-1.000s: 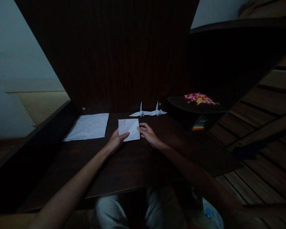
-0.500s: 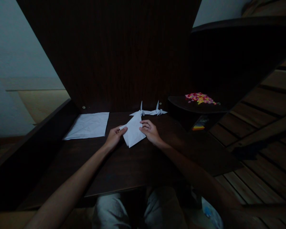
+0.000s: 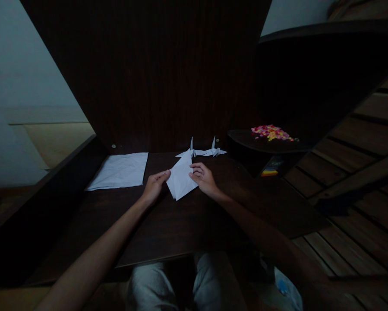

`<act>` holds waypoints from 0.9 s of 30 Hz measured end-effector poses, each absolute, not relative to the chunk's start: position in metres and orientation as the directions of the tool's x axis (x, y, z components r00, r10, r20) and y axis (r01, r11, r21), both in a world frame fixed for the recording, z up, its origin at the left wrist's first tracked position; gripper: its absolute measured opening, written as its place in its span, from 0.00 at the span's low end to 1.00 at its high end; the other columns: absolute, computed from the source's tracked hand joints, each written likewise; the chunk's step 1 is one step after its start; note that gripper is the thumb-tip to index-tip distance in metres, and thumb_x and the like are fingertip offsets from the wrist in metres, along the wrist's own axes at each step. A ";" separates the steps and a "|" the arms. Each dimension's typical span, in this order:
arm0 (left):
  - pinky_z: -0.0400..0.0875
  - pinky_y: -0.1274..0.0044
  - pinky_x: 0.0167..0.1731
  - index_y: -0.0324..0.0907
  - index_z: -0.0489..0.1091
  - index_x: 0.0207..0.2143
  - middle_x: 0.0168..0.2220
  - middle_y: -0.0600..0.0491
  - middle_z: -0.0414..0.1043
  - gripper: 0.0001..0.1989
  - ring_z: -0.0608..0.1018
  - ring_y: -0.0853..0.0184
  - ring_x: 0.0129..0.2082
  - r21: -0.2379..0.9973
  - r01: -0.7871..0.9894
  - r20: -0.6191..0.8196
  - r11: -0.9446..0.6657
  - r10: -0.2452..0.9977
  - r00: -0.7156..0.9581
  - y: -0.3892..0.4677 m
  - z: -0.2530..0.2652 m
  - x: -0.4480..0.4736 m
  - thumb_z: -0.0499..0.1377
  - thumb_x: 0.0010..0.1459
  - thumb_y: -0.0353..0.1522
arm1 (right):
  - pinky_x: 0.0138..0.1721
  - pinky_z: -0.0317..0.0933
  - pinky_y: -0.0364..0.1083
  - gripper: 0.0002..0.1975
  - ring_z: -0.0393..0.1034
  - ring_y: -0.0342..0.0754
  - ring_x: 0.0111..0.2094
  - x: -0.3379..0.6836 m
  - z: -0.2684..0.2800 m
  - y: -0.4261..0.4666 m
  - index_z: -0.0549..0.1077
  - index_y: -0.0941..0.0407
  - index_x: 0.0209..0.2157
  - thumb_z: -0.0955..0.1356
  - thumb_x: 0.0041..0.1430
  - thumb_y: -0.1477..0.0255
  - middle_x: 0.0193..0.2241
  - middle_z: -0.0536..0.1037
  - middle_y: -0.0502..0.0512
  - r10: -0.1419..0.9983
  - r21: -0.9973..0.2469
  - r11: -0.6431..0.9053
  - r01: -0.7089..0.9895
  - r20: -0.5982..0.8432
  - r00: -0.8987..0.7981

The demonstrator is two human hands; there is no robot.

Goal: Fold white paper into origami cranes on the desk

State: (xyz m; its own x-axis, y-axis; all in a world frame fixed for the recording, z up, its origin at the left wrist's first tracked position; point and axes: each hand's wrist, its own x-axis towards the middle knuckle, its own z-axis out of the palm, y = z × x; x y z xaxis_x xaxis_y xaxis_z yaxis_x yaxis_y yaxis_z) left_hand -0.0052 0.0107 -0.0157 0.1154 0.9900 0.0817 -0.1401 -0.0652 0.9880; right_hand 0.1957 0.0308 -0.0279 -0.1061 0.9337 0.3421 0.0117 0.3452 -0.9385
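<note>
A folded white sheet of paper [image 3: 181, 179] is held between my two hands over the dark desk, one corner pointing away from me. My left hand [image 3: 155, 185] pinches its left corner between thumb and fingers. On the right edge, my right hand [image 3: 204, 178] grips the paper, thumb on top and fingers curled beside it. Just beyond the paper stand two white paper cranes, a left crane [image 3: 193, 153] partly hidden by the paper's tip and a right crane [image 3: 216, 152].
A stack of white paper sheets [image 3: 119, 171] lies at the left of the desk [image 3: 168, 233]. Small pink, red and yellow pieces [image 3: 272, 133] are heaped on a rounded shelf [image 3: 245, 140] at the right. A tall dark panel [image 3: 168, 77] closes the back.
The left corner of the folded paper has turned in slightly, and my left thumb has shifted a little left. My right hand stays nearly still.
</note>
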 end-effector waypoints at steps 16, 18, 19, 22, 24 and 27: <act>0.62 0.60 0.53 0.45 0.77 0.41 0.47 0.49 0.75 0.15 0.71 0.55 0.50 0.632 0.569 0.351 -0.526 0.849 0.395 0.010 -0.009 -0.020 0.59 0.49 0.30 | 0.34 0.64 0.47 0.05 0.67 0.44 0.30 0.209 -0.033 0.034 0.74 0.56 0.33 0.69 0.50 0.73 0.36 0.72 0.55 0.861 -0.714 0.507 0.484 0.450 -0.237; 0.62 0.60 0.52 0.44 0.77 0.41 0.47 0.49 0.75 0.16 0.71 0.55 0.49 0.567 0.591 0.337 -0.574 0.816 0.469 0.009 -0.008 -0.021 0.59 0.48 0.30 | 0.42 0.63 0.51 0.03 0.67 0.48 0.37 0.210 -0.032 0.034 0.75 0.56 0.31 0.69 0.51 0.75 0.38 0.74 0.57 0.811 -0.629 0.583 0.515 0.489 -0.322; 0.63 0.61 0.51 0.43 0.76 0.42 0.46 0.48 0.76 0.17 0.71 0.55 0.48 0.552 0.593 0.327 -0.586 0.806 0.492 0.009 -0.007 -0.022 0.59 0.47 0.31 | 0.45 0.62 0.53 0.03 0.67 0.50 0.39 0.211 -0.031 0.034 0.76 0.55 0.30 0.69 0.53 0.75 0.38 0.75 0.57 0.789 -0.600 0.614 0.513 0.496 -0.363; 0.62 0.62 0.51 0.42 0.75 0.45 0.47 0.47 0.75 0.20 0.70 0.54 0.48 0.510 0.589 0.312 -0.626 0.773 0.552 0.008 -0.005 -0.025 0.62 0.46 0.33 | 0.47 0.59 0.56 0.06 0.65 0.52 0.43 0.213 -0.030 0.033 0.78 0.53 0.32 0.67 0.55 0.74 0.40 0.78 0.57 0.755 -0.576 0.655 0.489 0.474 -0.454; 0.61 0.62 0.51 0.42 0.75 0.45 0.48 0.46 0.75 0.22 0.70 0.53 0.48 0.491 0.575 0.312 -0.654 0.749 0.585 0.008 -0.003 -0.028 0.63 0.46 0.36 | 0.47 0.59 0.57 0.07 0.65 0.53 0.43 0.215 -0.028 0.033 0.78 0.52 0.36 0.69 0.55 0.71 0.43 0.78 0.56 0.755 -0.581 0.652 0.487 0.433 -0.493; 0.60 0.62 0.51 0.43 0.75 0.45 0.48 0.46 0.74 0.22 0.69 0.53 0.49 0.487 0.557 0.305 -0.673 0.729 0.613 0.008 -0.001 -0.033 0.65 0.46 0.40 | 0.48 0.58 0.59 0.16 0.65 0.54 0.44 0.221 -0.023 0.032 0.78 0.50 0.41 0.73 0.48 0.64 0.46 0.77 0.55 0.749 -0.597 0.642 0.481 0.355 -0.559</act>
